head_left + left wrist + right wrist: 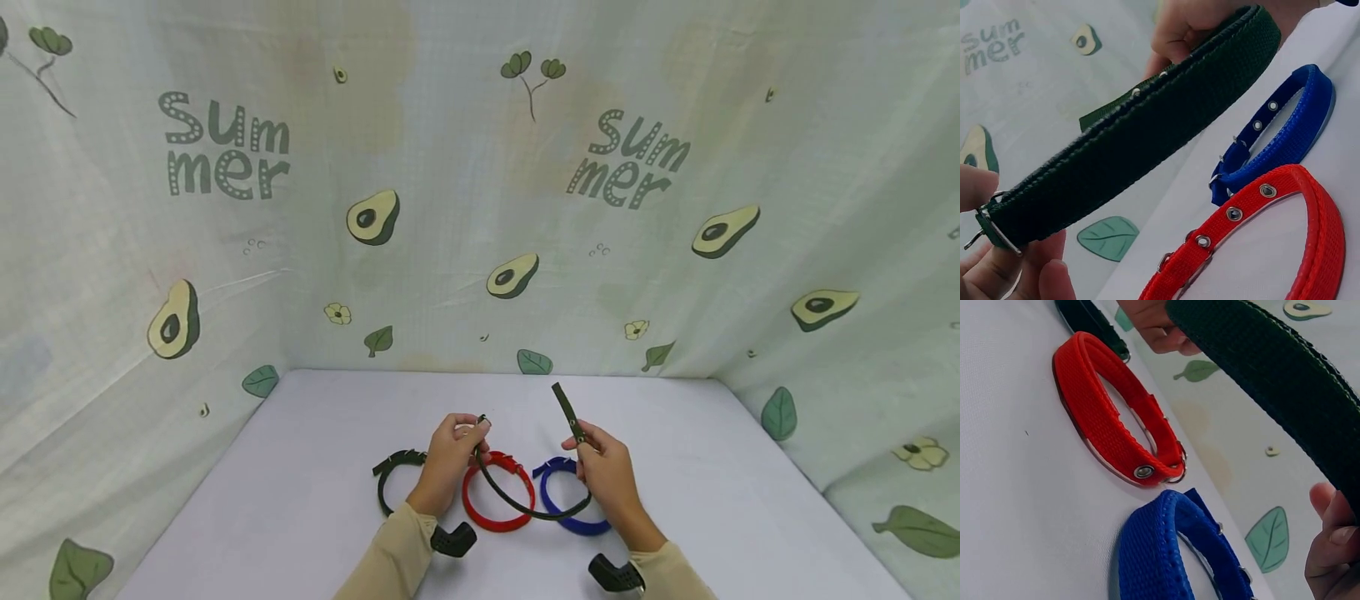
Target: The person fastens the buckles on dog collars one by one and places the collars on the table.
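A dark green webbing collar (1166, 106), unfastened, hangs in a curve between my two hands above the table. My left hand (444, 467) pinches its metal buckle end between thumb and fingers, clearest in the left wrist view. Near the other end, my right hand (609, 475) grips the strap, and the tip with metal eyelets sticks up past the fingers. Beneath the hands lie a red collar (1094, 406) and a blue collar (1150, 556), each closed into a ring. Another dark collar (383, 487) rests at the left, partly hidden by my left hand and forearm.
All of this is over a white table (315, 467). A pale cloth (450, 167) printed with avocados and leaves rises behind the table and at both sides. Black wrist-worn devices (454, 540) sit below both hands.
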`<state>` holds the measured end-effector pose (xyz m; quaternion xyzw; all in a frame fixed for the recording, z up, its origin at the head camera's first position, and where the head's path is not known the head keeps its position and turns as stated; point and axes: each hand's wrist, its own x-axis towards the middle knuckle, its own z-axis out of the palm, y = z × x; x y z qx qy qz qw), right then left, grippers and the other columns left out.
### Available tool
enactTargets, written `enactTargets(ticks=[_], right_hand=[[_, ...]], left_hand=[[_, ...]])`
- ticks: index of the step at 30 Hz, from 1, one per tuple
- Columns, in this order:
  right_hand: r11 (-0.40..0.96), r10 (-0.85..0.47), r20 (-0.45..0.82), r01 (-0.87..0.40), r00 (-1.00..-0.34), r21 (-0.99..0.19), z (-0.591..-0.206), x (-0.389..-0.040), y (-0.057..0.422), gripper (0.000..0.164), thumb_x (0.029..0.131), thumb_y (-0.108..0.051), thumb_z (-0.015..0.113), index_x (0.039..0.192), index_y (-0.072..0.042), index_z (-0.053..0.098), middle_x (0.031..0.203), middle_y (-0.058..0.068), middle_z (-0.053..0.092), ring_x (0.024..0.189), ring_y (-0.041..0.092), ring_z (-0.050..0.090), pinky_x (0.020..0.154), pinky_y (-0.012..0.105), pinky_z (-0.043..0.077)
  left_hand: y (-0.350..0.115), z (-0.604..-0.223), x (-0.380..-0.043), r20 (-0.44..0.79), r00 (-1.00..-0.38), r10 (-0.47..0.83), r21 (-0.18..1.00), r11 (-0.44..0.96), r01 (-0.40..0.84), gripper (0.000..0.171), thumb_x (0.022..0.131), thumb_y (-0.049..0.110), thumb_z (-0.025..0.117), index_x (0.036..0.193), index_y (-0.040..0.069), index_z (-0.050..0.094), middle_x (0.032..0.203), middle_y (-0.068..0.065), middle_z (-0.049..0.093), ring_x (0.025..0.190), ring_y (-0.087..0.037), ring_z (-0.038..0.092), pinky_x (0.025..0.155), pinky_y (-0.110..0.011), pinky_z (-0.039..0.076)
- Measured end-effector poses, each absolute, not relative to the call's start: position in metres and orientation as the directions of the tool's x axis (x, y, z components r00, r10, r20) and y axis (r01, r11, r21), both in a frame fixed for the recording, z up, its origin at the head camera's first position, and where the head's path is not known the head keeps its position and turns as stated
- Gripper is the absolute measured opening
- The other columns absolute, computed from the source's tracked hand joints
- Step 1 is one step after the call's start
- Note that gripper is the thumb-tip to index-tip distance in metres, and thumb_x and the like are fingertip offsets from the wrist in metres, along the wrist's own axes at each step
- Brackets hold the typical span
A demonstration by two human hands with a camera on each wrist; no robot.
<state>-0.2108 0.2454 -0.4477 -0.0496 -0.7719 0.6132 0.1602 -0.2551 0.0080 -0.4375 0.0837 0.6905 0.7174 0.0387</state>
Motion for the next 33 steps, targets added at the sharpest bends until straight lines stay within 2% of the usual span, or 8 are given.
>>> enactTargets(ticks=[5,10,18,22,28,33], right_hand=[[0.207,0.263,0.170,-0.116,-0.950,-0.971,-0.447,-0.207,0.243,0.043,0.095,0.003,0.045,0.135,0.001,0.058,0.092,0.017,0.067,0.056,0.015,0.050,0.047,0.024,0.039],[0.188,0.259,0.201,-0.155,-0.945,-0.970,-0.445,-0.208,0.242,0.033,0.100,-0.005,0.052,0.131,0.002,0.061,0.085,0.016,0.065,0.055,0.013,0.048,0.047,0.024,0.039],[0.156,0.271,0.203,-0.165,-0.941,-0.974,-0.445,-0.207,0.237,0.025,0.103,-0.020,0.059,0.108,0.002,0.068,0.074,0.014,0.059,0.052,0.012,0.046,0.046,0.023,0.037],[0.149,0.268,0.209,-0.173,-0.941,-0.974,-0.444,-0.205,0.233,0.024,0.102,-0.021,0.060,0.106,0.001,0.070,0.071,0.012,0.056,0.053,0.012,0.045,0.046,0.022,0.035],[0.137,0.206,0.232,-0.206,-0.951,-0.969,-0.440,-0.204,0.228,0.022,0.100,-0.019,0.064,0.106,0.001,0.071,0.069,0.011,0.054,0.053,0.011,0.044,0.046,0.021,0.034],[0.107,0.181,0.225,-0.208,-0.957,-0.972,-0.440,-0.202,0.225,0.018,0.099,-0.014,0.064,0.106,0.002,0.070,0.071,0.013,0.055,0.052,0.012,0.044,0.046,0.021,0.035]], left_hand=[[0.007,-0.449,-0.262,0.104,-0.975,0.199,0.995,-0.026,0.101,0.042,0.099,0.032,0.064,0.130,0.004,0.059,0.083,-0.014,0.066,0.073,-0.023,0.065,0.070,-0.032,0.051],[0.008,-0.446,-0.262,0.146,-0.966,0.212,0.989,-0.043,0.140,0.037,0.099,0.031,0.063,0.125,0.004,0.063,0.089,-0.011,0.067,0.077,-0.022,0.067,0.070,-0.031,0.051],[0.009,-0.441,-0.257,0.152,-0.983,0.103,0.985,-0.100,0.142,0.036,0.098,0.028,0.066,0.122,0.001,0.063,0.106,-0.014,0.070,0.071,-0.020,0.063,0.068,-0.028,0.052],[0.010,-0.440,-0.256,0.114,-0.987,0.109,0.987,-0.129,0.100,0.037,0.098,0.031,0.066,0.122,0.003,0.064,0.109,-0.012,0.070,0.072,-0.021,0.061,0.070,-0.028,0.050],[0.012,-0.440,-0.259,0.016,-0.980,0.197,0.953,-0.298,-0.044,0.041,0.101,0.034,0.060,0.128,0.003,0.061,0.119,-0.013,0.067,0.087,-0.024,0.058,0.086,-0.040,0.050],[0.013,-0.442,-0.260,-0.043,-0.971,0.237,0.907,-0.398,-0.137,0.042,0.102,0.030,0.055,0.132,0.001,0.056,0.127,-0.015,0.062,0.095,-0.023,0.051,0.084,-0.034,0.046]])
